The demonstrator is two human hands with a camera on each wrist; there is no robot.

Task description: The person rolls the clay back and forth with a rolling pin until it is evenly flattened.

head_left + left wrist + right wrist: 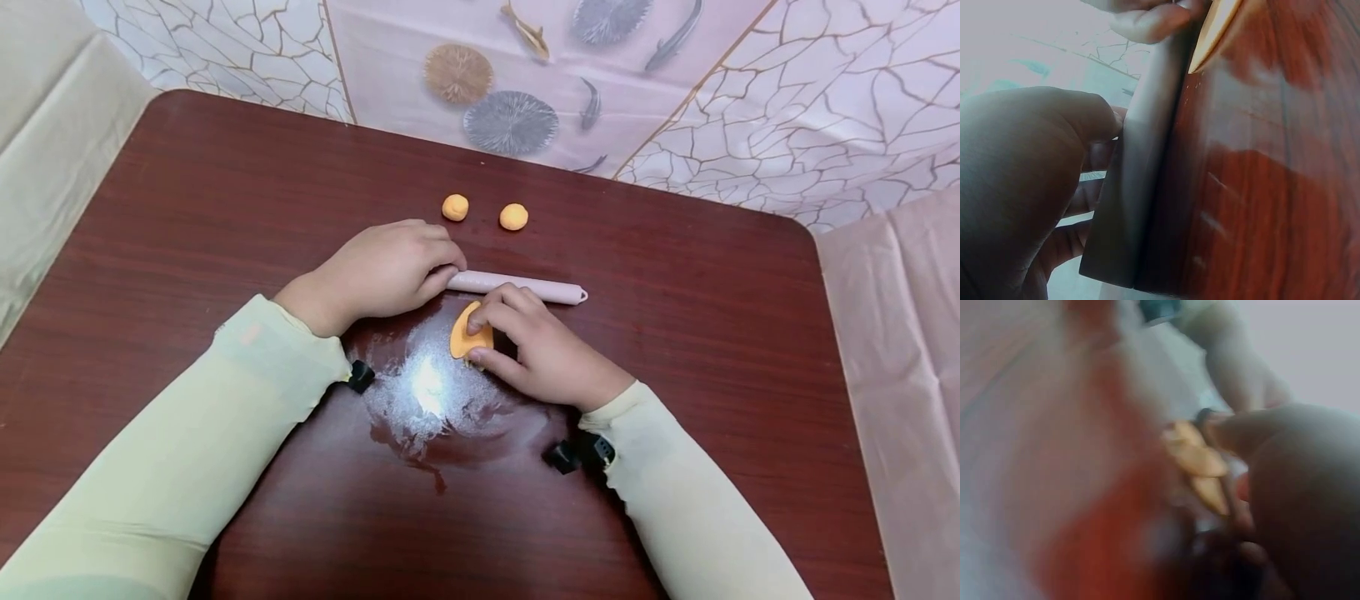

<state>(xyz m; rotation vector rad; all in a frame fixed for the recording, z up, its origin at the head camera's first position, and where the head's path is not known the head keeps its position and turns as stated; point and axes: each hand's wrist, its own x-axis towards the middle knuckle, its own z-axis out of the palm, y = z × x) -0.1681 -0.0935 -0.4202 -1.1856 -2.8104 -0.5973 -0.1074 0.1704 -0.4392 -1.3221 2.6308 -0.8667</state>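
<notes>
Dough (460, 338), thin, orange, curved-edged

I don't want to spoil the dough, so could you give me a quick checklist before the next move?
1. Rolling pin in grip: ok, the left hand holds its left end.
2. Flattened orange dough piece held: ok, the right hand pinches it.
3. Dough piece apart from the pin: cannot tell, they look very close.
4. White powder within reach: ok, spread on the wooden tabletop beside the dough piece.
5. Left dough ball and right dough ball out of the way: ok, both lie beyond the pin.
6. Even thickness: cannot tell, right wrist view blurred.
</notes>
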